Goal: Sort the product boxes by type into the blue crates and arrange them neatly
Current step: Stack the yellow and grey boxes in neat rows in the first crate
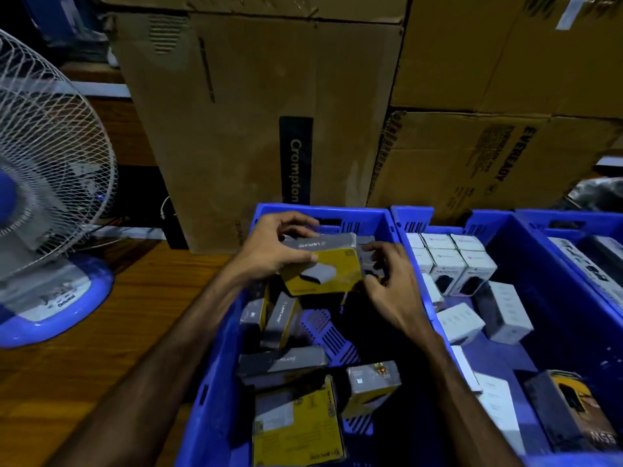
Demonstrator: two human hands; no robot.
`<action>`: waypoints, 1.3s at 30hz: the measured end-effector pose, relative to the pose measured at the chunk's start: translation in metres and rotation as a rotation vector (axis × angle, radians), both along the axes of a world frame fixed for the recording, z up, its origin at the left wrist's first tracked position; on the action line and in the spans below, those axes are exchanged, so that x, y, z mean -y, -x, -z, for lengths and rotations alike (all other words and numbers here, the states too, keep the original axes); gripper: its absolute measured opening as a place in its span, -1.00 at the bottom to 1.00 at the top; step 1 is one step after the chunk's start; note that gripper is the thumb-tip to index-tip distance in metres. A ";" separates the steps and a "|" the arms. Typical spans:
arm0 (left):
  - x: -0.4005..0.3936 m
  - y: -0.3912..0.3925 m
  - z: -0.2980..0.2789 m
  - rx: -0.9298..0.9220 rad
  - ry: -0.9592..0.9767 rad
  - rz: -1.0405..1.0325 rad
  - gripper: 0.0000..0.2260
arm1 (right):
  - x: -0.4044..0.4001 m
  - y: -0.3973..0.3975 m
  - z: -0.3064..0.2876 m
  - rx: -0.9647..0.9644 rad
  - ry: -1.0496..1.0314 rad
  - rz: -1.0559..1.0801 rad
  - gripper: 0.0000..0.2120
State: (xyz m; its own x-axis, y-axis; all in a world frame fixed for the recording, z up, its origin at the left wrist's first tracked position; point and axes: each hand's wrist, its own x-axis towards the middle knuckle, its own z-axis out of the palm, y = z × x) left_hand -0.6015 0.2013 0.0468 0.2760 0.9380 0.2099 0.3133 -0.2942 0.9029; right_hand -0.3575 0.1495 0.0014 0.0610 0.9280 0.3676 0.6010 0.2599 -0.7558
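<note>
From the head camera, the left hand grips a yellow-and-grey box over the far end of the left blue crate, while the right hand pinches its right edge with curled fingertips. Below it, more yellow-and-grey boxes lie jumbled in that crate. The middle blue crate holds white boxes, some upright in rows at the back and others loose.

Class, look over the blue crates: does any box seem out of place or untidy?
Yes. In the middle crate, white boxes stand in neat rows at the back, but a yellow-and-black box lies among the white ones at the front. In the left crate, grey-and-yellow boxes lie tilted and jumbled.
</note>
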 end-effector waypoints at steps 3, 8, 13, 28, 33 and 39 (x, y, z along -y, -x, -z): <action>-0.011 0.011 -0.010 -0.042 -0.050 -0.030 -0.51 | -0.001 -0.002 -0.001 -0.012 -0.090 0.159 -0.55; -0.027 0.023 -0.007 -0.164 -0.078 -0.092 -0.62 | -0.003 -0.005 0.000 0.000 -0.096 0.236 -0.61; -0.036 0.031 -0.003 -0.276 -0.052 -0.116 -0.67 | -0.005 -0.005 0.000 -0.022 -0.092 0.252 -0.60; -0.051 0.014 0.020 -0.897 -0.326 -0.048 -0.64 | -0.005 -0.006 0.000 -0.039 -0.081 0.256 -0.63; -0.050 0.010 0.033 -0.982 -0.318 0.020 -0.69 | -0.005 -0.007 -0.001 -0.043 -0.075 0.257 -0.63; -0.048 -0.003 0.051 -1.037 -0.297 0.045 -0.76 | -0.007 -0.009 0.000 -0.071 -0.053 0.280 -0.65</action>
State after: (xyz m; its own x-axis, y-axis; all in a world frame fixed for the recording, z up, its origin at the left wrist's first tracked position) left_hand -0.5985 0.2493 -0.0046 0.4834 0.8725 0.0718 0.8675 -0.4884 0.0942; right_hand -0.3486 0.1567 0.0014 0.3396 0.8508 0.4010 0.6012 0.1314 -0.7882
